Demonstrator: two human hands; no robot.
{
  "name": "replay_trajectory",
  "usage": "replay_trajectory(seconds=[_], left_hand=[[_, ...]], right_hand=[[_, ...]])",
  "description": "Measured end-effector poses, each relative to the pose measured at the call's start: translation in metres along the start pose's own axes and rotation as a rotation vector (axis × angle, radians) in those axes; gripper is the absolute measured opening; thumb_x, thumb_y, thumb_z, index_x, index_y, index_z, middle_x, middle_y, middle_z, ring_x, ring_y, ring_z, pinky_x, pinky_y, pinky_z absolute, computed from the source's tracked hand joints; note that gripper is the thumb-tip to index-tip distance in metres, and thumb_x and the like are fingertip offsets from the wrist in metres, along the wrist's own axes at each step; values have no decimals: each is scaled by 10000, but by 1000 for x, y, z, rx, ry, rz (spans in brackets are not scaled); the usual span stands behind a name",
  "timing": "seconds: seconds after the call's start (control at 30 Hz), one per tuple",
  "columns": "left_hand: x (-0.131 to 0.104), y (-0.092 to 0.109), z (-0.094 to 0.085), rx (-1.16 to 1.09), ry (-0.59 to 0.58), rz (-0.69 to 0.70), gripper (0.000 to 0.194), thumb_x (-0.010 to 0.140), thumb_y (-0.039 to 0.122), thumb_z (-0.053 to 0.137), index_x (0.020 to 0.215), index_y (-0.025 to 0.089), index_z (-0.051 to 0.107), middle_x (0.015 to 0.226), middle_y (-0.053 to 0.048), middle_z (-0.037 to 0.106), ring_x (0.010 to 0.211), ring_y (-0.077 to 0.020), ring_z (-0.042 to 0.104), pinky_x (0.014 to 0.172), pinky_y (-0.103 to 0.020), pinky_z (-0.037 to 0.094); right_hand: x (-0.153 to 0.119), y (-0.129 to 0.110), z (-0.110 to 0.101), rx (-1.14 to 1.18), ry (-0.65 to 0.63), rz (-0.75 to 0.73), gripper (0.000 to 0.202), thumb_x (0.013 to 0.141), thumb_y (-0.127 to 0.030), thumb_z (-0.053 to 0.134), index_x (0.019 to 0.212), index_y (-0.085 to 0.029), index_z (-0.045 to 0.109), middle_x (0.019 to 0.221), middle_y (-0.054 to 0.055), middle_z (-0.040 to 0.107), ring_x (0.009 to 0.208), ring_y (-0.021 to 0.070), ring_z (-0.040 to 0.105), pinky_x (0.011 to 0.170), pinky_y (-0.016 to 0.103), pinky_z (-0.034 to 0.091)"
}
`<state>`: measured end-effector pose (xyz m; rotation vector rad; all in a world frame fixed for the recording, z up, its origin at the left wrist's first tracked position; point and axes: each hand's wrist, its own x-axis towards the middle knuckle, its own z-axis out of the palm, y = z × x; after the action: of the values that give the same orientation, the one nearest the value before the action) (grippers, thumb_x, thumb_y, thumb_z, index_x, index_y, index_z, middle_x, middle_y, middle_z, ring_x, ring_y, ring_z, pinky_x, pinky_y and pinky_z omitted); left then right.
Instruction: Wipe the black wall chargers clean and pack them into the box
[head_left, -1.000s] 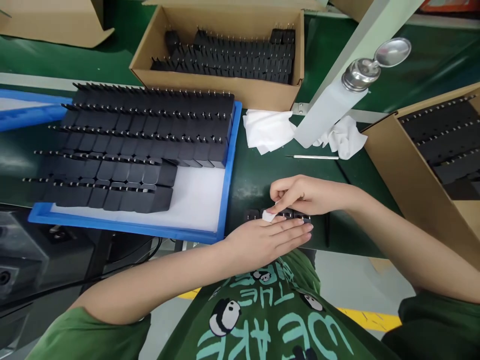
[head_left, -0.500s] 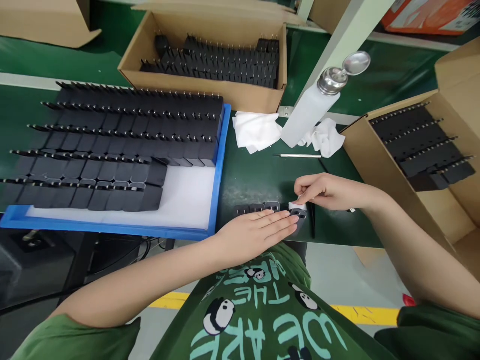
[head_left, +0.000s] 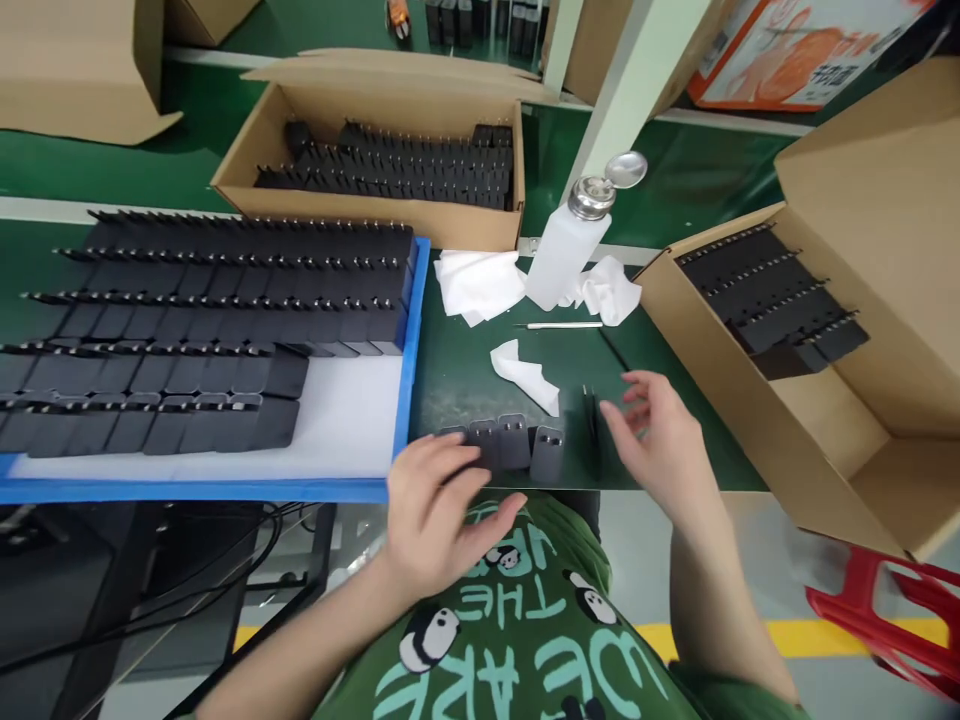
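Several small black blocks with metal pins [head_left: 514,442] stand in a short row at the bench's front edge. My left hand [head_left: 439,515] is over the left end of that row, its fingers apart and nothing held; it hides part of the leftmost blocks. Slightly apart on the right of the row is one more black block [head_left: 546,455]. My right hand [head_left: 664,445] hovers to the right, loosely curled with thumb and fingers apart, and holds nothing. Between it and the blocks lie dark tweezers [head_left: 592,425]. A crumpled white wipe [head_left: 526,377] rests behind the row.
On the left, a blue-rimmed tray [head_left: 352,490] bears rows of black blocks. Cardboard boxes with more blocks stand behind [head_left: 360,222] and at right [head_left: 742,440]. A white pump bottle [head_left: 562,250], folded wipes [head_left: 476,285] and a white thin stick [head_left: 562,325] lie farther back.
The white wipe has left my right hand and lies on the bench. My left hand has lifted off the blocks and moved left; my right hand has drawn away from them.
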<state>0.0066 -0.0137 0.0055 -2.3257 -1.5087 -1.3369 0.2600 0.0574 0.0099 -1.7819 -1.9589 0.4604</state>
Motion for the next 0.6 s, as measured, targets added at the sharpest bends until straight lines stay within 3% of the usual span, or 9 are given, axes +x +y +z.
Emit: replay_trajectory(seconds=[0.03,0.1,0.17,0.27,0.33,0.47,0.6], left_hand=[[-6,1,1,21,86,-159,432,760,338,843,1071,179,588,1066,-101,629,1058,-271,649,925,-439,576],[-19,-1,5,22,80,-379,633,740,439,851,1221,196,518,1176,-137,563,1126,-304,614,911,-476,582],[-27,-4,9,-59,-85,-453,780,779,477,820,1388,212,411,1300,-175,522,1240,-329,571,983,-513,554],[-30,-10,10,-181,-273,-523,906,814,387,807,1517,238,255,1445,-201,463,1360,-342,511,1067,-522,508],[-28,-13,7,-216,-367,-646,874,830,316,782,1519,253,249,1475,-188,471,1348,-338,539,1045,-501,532],[-21,-13,-10,-201,-518,-789,587,861,271,719,1377,246,441,1341,-136,621,1180,-325,664,937,-468,595],[-17,-9,-36,-326,-422,-752,706,919,319,676,1523,297,311,1368,-127,587,1286,-307,592,943,-411,591]], right_hand=[[-9,3,5,-53,-45,19,406,953,-400,543,1275,-155,521,1013,118,623,689,198,606,580,317,496],[-20,8,14,-106,-148,4,370,986,-345,454,1302,-157,497,1057,139,604,729,218,601,578,322,468],[-22,11,18,-46,-179,-33,306,1004,-281,383,1248,-187,544,1082,133,589,801,225,596,631,330,469],[-18,16,12,241,-88,7,198,998,-309,469,1105,-239,620,987,74,577,803,200,558,684,328,453],[-18,17,3,491,21,126,137,962,-337,590,1059,-265,654,924,47,569,776,191,528,668,323,418],[-28,13,-13,865,143,247,130,916,-331,682,1046,-327,672,871,35,553,782,209,521,706,368,410],[-37,7,-27,1073,169,301,122,906,-348,650,1014,-377,699,898,55,537,664,199,463,587,374,372]])
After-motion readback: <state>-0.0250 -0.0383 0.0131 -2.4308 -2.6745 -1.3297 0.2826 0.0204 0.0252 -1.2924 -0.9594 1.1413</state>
